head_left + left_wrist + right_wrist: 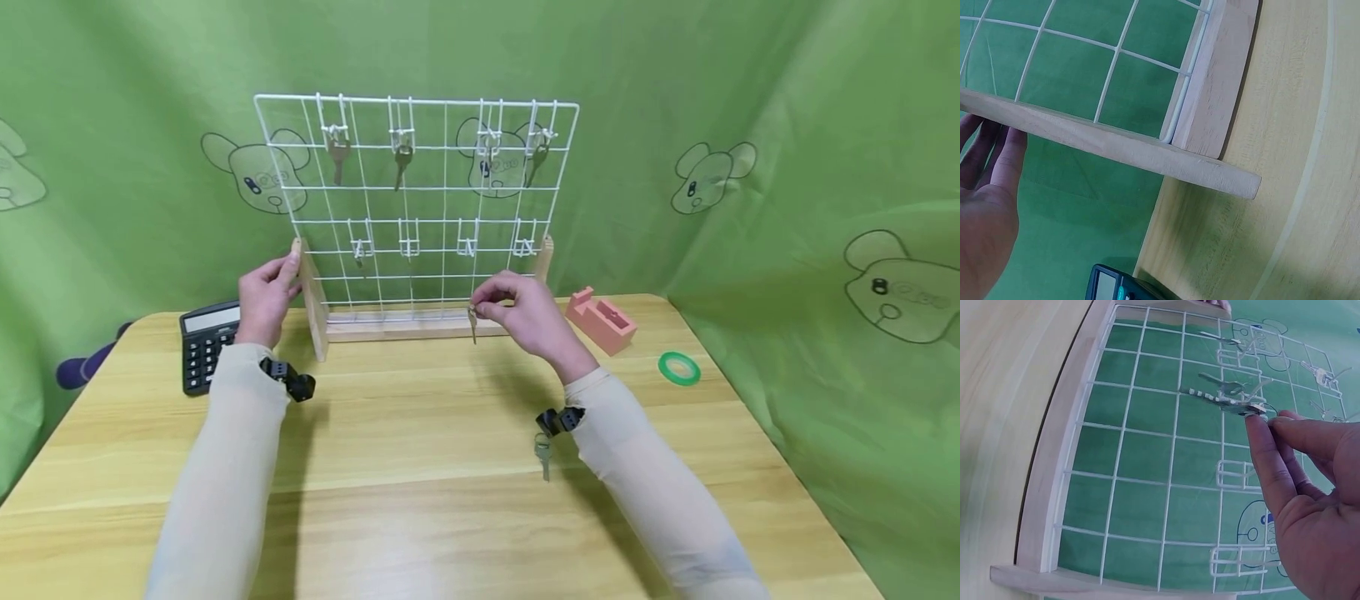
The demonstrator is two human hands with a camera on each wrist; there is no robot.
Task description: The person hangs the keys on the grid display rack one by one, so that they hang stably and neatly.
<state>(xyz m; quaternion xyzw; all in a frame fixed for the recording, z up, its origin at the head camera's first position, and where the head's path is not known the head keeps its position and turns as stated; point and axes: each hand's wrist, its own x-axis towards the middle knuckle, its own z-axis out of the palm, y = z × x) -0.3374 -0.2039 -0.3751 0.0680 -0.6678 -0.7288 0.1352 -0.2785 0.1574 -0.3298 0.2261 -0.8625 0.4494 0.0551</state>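
The right hand pinches a key before the rack. The left hand grips the rack's wooden post, fingers curled round it.

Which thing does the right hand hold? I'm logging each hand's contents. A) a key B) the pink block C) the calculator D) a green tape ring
A: the right hand pinches a key by its head between its fingers, in front of the wire rack.
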